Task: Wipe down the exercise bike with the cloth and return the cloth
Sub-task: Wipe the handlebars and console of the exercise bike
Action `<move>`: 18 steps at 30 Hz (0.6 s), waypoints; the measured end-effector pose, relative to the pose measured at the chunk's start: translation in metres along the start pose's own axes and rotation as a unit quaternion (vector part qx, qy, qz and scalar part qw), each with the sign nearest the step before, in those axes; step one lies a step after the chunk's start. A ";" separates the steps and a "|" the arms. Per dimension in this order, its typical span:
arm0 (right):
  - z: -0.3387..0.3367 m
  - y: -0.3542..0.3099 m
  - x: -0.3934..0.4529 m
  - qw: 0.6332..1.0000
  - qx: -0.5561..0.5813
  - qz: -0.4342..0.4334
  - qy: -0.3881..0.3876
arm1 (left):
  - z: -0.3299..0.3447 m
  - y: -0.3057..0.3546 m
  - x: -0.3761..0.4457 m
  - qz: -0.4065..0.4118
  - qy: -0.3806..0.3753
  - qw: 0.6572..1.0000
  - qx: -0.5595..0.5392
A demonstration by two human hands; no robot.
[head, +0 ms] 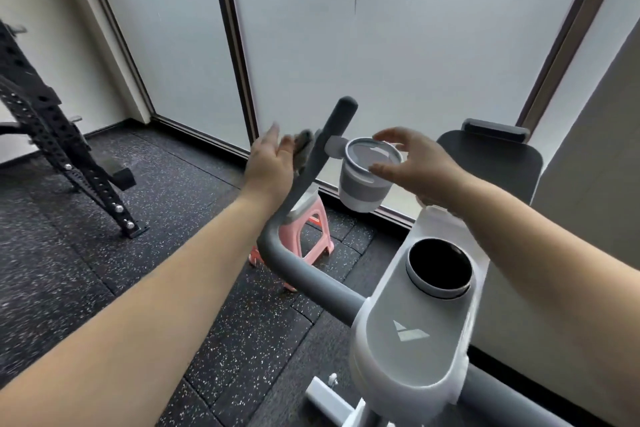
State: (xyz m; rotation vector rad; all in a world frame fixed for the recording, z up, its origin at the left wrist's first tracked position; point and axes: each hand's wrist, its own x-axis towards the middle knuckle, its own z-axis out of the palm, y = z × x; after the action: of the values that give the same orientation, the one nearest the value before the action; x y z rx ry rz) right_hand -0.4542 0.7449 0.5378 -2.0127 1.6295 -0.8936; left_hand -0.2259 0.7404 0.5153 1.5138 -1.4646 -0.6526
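Observation:
The exercise bike's grey left handlebar (327, 146) rises up the middle of the view from the white console (408, 329). My left hand (272, 163) presses a grey cloth (304, 146) against the handlebar's left side with straight fingers. My right hand (412, 163) hovers with loosely curved fingers over the grey cup holder (363, 184) clamped to the handlebar; I cannot tell whether it touches the rim. Part of the cloth is hidden behind the bar.
A dark tablet holder (495, 156) stands at the right behind the console. Below the handlebar a pink stool (311, 232) sits on the speckled black floor mat (138, 253). A black perforated rack (52, 136) stands at the left. Frosted glass panels (381, 46) close off the front.

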 end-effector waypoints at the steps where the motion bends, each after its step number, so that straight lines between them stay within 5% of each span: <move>1: 0.001 0.001 0.006 1.000 -0.014 -0.008 -0.013 | 0.009 0.001 0.006 -0.001 -0.025 0.999 0.048; 7: 0.013 0.016 0.032 0.995 -0.038 -0.025 -0.090 | 0.026 -0.010 0.005 0.033 -0.065 0.954 0.291; 15: 0.014 0.021 0.056 0.986 -0.075 -0.020 -0.147 | -0.021 -0.035 -0.032 -0.013 -0.117 0.945 0.304; 18: 0.010 0.024 0.062 0.982 -0.080 -0.010 -0.172 | -0.040 -0.032 -0.033 -0.054 -0.111 0.967 0.225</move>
State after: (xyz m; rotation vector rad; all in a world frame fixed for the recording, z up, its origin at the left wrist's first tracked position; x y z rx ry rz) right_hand -0.4571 0.6782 0.5290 -2.1495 1.5263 -0.3993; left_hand -0.1815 0.7783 0.4989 1.9267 -1.7979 -0.5943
